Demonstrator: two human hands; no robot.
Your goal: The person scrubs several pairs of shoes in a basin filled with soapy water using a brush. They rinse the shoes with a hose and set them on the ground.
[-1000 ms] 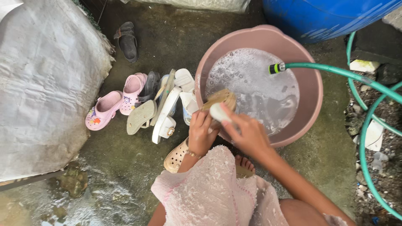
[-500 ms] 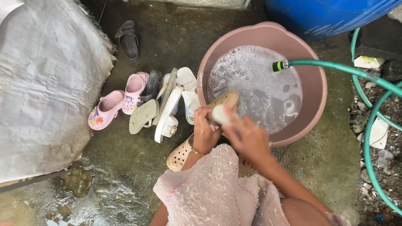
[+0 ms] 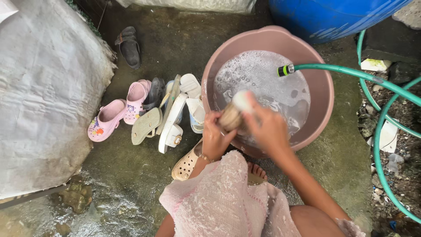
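At the centre of the frame the left hand (image 3: 213, 139) grips a tan sandal (image 3: 230, 117) over the near rim of the pink basin (image 3: 322, 105). The right hand (image 3: 268, 127), closed on a white brush (image 3: 242, 100), has moved up to the sandal's far end, so scrubbing goes on.

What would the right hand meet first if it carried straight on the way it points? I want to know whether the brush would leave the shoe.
The right hand points up-left; past the tan shoe it would probably meet the basin's soapy water, though depth is unclear.
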